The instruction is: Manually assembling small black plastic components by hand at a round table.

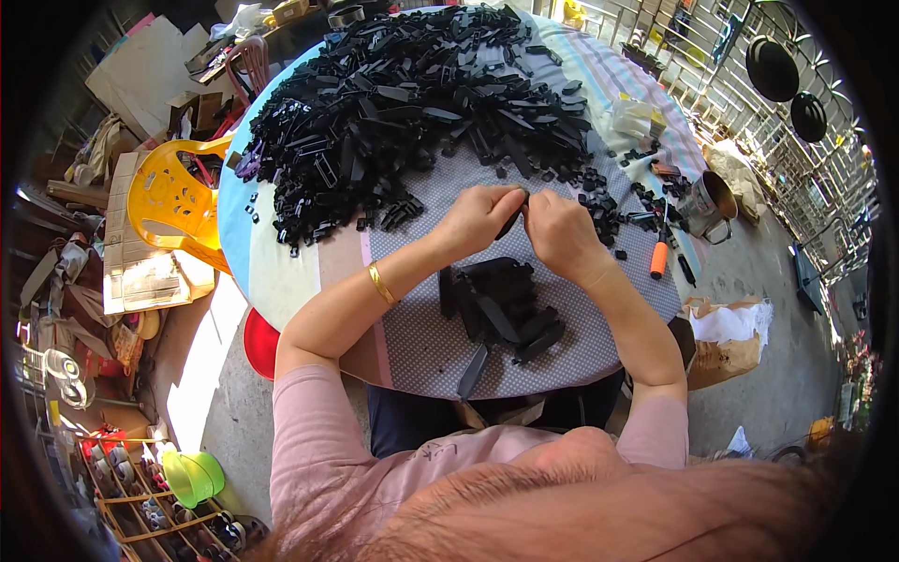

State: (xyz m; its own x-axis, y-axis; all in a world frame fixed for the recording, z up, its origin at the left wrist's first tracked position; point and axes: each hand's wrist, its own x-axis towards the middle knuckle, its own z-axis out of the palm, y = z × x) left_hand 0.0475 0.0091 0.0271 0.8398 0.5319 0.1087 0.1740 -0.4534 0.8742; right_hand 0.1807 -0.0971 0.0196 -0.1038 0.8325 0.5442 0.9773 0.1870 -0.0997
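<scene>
Outdoors on a concrete floor stands a round surface covered with a patterned cloth; sunlight falls across it, and a metal railing curves along the right side. Both hands meet above the middle of the surface; the left hand and the right hand are clenched together on a slim black plastic piece, fingertips pinching it from either side, so that only a short dark sliver shows between them; a gold bangle sits on the left wrist. Just below the hands lies a small heap of black strips, loosely stacked near the surface's front edge; beyond the hands a far larger pile of black parts fills the far half of the surface. Near the right hand lies an orange-handled tool, and farther right a metal cup stands by the rim. A yellow plastic chair sits at the left of the surface; a brown paper bag rests on the floor at the right.
</scene>
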